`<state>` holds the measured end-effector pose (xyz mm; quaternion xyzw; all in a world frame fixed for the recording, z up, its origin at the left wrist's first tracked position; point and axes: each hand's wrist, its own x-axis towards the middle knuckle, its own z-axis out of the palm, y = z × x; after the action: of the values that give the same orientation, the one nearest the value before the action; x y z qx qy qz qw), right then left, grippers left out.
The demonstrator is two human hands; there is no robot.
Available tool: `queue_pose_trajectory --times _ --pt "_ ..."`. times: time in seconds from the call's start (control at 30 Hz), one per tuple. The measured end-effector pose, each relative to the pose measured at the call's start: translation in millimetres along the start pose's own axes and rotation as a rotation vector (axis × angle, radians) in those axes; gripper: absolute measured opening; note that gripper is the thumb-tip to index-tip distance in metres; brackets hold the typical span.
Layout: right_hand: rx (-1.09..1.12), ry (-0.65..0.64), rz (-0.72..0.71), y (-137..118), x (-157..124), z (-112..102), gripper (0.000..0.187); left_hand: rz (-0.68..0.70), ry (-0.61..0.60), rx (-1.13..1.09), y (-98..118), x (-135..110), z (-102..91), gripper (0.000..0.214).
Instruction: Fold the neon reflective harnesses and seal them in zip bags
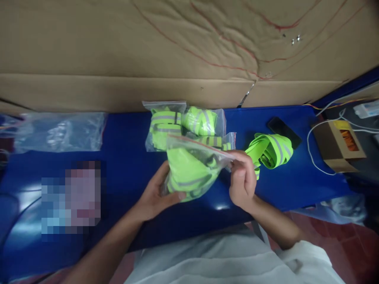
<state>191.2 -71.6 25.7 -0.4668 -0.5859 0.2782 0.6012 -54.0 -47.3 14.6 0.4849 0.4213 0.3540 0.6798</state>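
Observation:
My left hand (155, 193) cradles the bottom of a clear plastic bag (192, 167) stuffed with a folded neon-green reflective vest. My right hand (242, 177) pinches the bag's open top edge, fingers closed on the plastic. Behind it on the blue table (124, 157) lie other bagged vests (177, 124), stacked against each other. To the right, a loose folded neon-green vest (271, 150) with grey stripes rests unbagged on the table.
A big cardboard sheet (148, 51) stands along the table's far edge. Empty clear bags (59, 132) lie at the left. A black phone (284, 132) lies beyond the loose vest. A small cardboard box (337, 144) and white cable (310, 154) sit at the right.

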Motion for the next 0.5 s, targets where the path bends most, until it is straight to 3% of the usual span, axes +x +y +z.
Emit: queue_pose_trajectory --times 0.17,0.27,0.33,0.4,0.5 --pt "0.061 -0.044 -0.055 -0.3 3.6 -4.1 0.045 0.114 0.289 -0.113 29.8 18.6 -9.8 0.073" --pt "0.0 -0.043 -0.02 1.1 9.1 -9.8 0.039 0.101 0.296 -0.124 52.4 36.6 -5.3 0.06" --pt "-0.051 -0.072 0.005 2.0 11.8 -13.1 0.036 0.132 0.292 0.073 61.0 45.8 -3.9 0.058" --pt "-0.116 -0.109 0.013 2.9 12.7 -17.3 0.036 0.228 0.37 0.406 63.4 48.3 -10.1 0.06" --pt "-0.218 -0.121 -0.073 4.2 11.6 -36.6 0.034 0.327 0.505 0.793 63.5 38.3 -40.5 0.062"
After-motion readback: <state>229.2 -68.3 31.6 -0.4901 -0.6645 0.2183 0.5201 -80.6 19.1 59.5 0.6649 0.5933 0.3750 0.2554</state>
